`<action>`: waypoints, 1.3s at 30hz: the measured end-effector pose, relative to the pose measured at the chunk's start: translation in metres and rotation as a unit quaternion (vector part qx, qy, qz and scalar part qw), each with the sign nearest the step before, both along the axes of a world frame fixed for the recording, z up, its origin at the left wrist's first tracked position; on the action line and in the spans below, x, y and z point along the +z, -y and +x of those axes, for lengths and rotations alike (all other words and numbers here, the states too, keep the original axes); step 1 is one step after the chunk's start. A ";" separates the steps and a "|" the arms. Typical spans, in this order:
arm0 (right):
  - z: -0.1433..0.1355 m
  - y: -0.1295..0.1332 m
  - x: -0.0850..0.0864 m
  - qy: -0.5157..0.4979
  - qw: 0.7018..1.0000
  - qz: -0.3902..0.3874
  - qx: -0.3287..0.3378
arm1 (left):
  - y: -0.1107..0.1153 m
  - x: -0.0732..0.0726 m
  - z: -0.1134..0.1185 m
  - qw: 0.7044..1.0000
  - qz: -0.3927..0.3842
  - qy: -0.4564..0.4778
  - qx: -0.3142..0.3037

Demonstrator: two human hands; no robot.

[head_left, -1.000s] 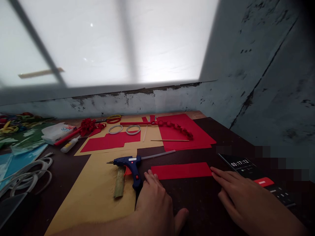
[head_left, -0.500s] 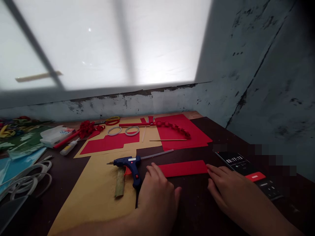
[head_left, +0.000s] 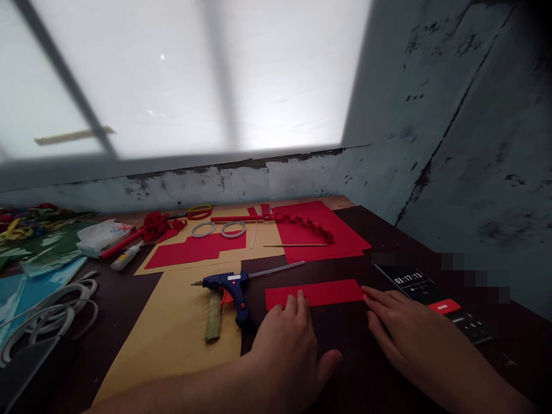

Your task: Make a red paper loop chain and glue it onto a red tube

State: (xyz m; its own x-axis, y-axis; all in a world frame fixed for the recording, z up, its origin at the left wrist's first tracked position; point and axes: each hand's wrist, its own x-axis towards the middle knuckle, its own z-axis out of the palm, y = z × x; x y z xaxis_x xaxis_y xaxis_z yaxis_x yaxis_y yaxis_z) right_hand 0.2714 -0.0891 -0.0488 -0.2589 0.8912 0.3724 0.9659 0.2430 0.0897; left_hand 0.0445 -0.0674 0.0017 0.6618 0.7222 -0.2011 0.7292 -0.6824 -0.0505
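A flat red paper strip (head_left: 328, 291) lies lengthwise across the dark tabletop in front of me. My left hand (head_left: 290, 344) rests with its fingertips on the strip's near edge, left of the middle, its thumb spread out to the right. At the strip's right end, my right hand (head_left: 407, 325) touches the corner with stretched fingers, the thumb apart below them. Neither hand grips anything. Just left of my left hand, a blue glue gun (head_left: 233, 290) with a lit red light leans on a short greenish-brown tube (head_left: 214, 319). A clear glue stick (head_left: 276, 268) pokes out of its back.
A phone (head_left: 431, 302) showing a timer lies beside my right hand. Behind are red paper sheets (head_left: 345, 227), a curled red paper chain (head_left: 306, 223), two tape rings (head_left: 233, 229), scissors (head_left: 199, 212) and a glue bottle (head_left: 126, 256). Coiled cables (head_left: 60, 313) lie at left.
My left hand has slid right along the strip, uncovering its left end, and its thumb has spread wider. My right hand stays at the right end. The view has shifted slightly.
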 end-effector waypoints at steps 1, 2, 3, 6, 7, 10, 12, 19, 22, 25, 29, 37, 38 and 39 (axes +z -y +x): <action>0.001 0.000 0.000 -0.005 1.000 -0.006 0.001 | 0.002 0.006 0.000 0.999 -0.009 -0.027 0.015; 0.001 0.001 0.001 -0.010 1.000 -0.011 0.000 | 0.004 0.012 -0.001 0.998 -0.015 -0.054 0.030; 0.002 0.001 0.001 -0.015 1.000 -0.017 -0.002 | 0.004 0.018 -0.002 0.996 -0.016 -0.075 0.041; 0.002 0.002 0.002 -0.028 0.999 -0.027 -0.011 | 0.000 0.029 -0.007 0.994 0.008 -0.097 0.045; 0.002 0.002 0.002 -0.031 0.999 -0.029 -0.011 | -0.004 0.029 -0.009 0.995 0.020 -0.094 0.041; 0.002 0.003 0.001 -0.042 0.999 -0.024 -0.009 | -0.018 0.019 -0.012 0.995 0.076 -0.064 0.028; 0.002 0.002 -0.001 -0.052 0.998 -0.017 -0.016 | -0.026 0.008 -0.014 0.992 0.125 -0.033 0.004; 0.012 0.000 -0.013 -0.072 0.997 -0.018 -0.020 | -0.038 -0.003 -0.017 0.994 0.104 -0.005 -0.046; 0.014 -0.002 -0.012 -0.086 0.996 -0.021 -0.023 | -0.042 0.001 -0.020 0.993 0.099 0.022 -0.066; 0.008 -0.010 -0.004 -0.105 0.994 0.013 -0.035 | -0.046 0.001 -0.022 0.994 0.079 0.030 -0.068; -0.007 -0.027 0.012 -0.127 0.991 -0.010 0.035 | -0.049 0.002 -0.022 0.994 0.079 0.029 -0.072; -0.016 -0.042 0.011 -0.145 0.984 0.003 0.102 | -0.046 0.009 -0.019 0.986 0.126 0.053 -0.096; -0.015 -0.042 0.009 -0.143 0.984 0.021 0.108 | -0.046 0.009 -0.018 0.986 0.125 0.053 -0.095; -0.013 -0.041 0.008 -0.140 0.983 0.030 0.117 | -0.045 0.010 -0.018 0.987 0.124 0.052 -0.093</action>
